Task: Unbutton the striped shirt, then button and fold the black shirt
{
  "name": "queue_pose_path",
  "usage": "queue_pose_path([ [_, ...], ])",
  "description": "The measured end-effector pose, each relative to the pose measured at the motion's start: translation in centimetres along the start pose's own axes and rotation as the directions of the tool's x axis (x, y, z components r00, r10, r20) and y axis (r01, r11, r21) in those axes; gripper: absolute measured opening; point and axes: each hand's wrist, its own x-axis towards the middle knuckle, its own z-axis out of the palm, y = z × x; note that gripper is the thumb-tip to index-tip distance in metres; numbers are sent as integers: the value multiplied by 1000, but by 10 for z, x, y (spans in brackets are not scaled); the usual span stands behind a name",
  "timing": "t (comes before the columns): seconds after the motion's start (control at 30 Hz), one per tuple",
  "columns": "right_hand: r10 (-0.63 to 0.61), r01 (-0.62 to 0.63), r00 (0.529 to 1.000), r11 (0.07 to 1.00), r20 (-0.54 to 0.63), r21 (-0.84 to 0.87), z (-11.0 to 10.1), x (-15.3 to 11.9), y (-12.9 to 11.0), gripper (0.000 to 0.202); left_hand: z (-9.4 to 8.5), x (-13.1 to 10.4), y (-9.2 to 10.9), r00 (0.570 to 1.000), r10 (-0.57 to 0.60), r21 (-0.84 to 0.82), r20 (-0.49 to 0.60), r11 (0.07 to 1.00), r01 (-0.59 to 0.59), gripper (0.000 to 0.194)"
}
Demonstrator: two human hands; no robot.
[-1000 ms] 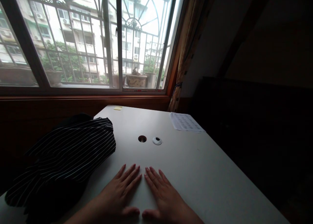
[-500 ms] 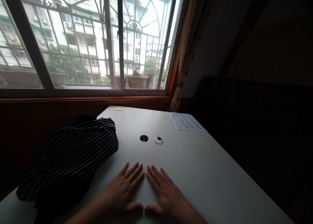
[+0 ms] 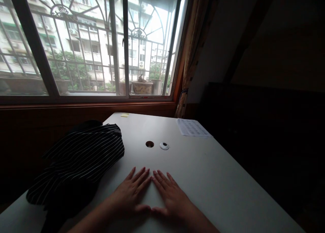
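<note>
The left hand (image 3: 129,194) and the right hand (image 3: 172,196) lie palm down on the white table (image 3: 208,182), at the lower middle of the frame. Both are flat, with the fingers stretched out and pointing up the frame; on each, the little finger stands a bit away from the other three. The two hands lean toward each other: the thumbs meet tip to tip, or very nearly, and the index fingertips come so close that I cannot tell whether they touch. A patch of bare white tabletop shows between the thumbs and index fingers.

The table fills most of the lower frame and narrows toward the window (image 3: 83,43). Above the hands, near the centre, is a round hole (image 3: 149,144) in the tabletop; just to its right lies a white cap (image 3: 164,146) with a dark opening. Dark striped cloth (image 3: 88,155) is heaped over the table's edge at the lower left, near the left hand. At the table's far end are a yellow note (image 3: 124,115), toward the left corner, and printed papers (image 3: 193,128), at the right edge. A curtain (image 3: 183,97) hangs beside the window, above the papers.
</note>
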Motion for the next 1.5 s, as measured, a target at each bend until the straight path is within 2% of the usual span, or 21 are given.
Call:
queue_pose_path([
  [0.67,-30,28,998,999,-48,-37,6,0,4,96,-2,2,0,1000,6,-17,16,1000,-6,90],
  [1.5,-6,5,1000,999,14,44,1,1,2,96,0,3,-1,1000,14,-38,7,999,-13,92],
])
